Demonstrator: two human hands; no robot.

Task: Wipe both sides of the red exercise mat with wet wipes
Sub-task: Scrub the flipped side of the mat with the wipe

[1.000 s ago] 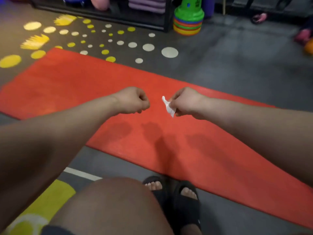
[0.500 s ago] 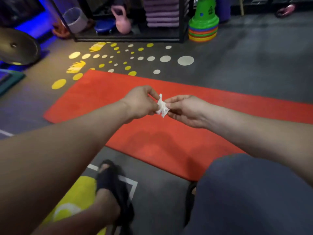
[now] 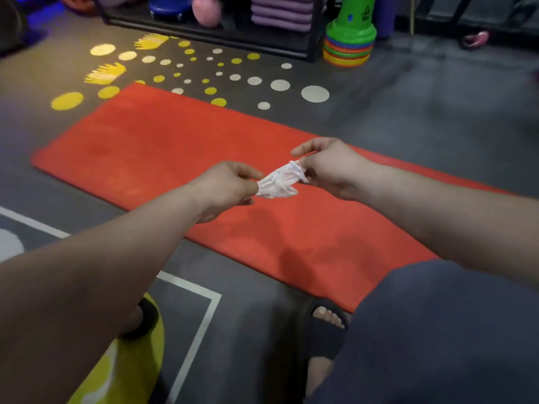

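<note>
Wet wipe (image 3: 278,180) now pulled wider than before, above red exercise mat (image 3: 163,158); my left hand (image 3: 226,185) pinches one end, my right hand (image 3: 329,167) pinches other.

Arms outstretched, left grip (image 3: 230,185) and right grip (image 3: 329,167) pinching opposite ends of a wipe (image 3: 280,181)

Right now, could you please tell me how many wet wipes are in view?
1. The wet wipe is stretched between the left hand and the right hand, both pinching it above the red exercise mat. Others may lie outside the view.
</note>
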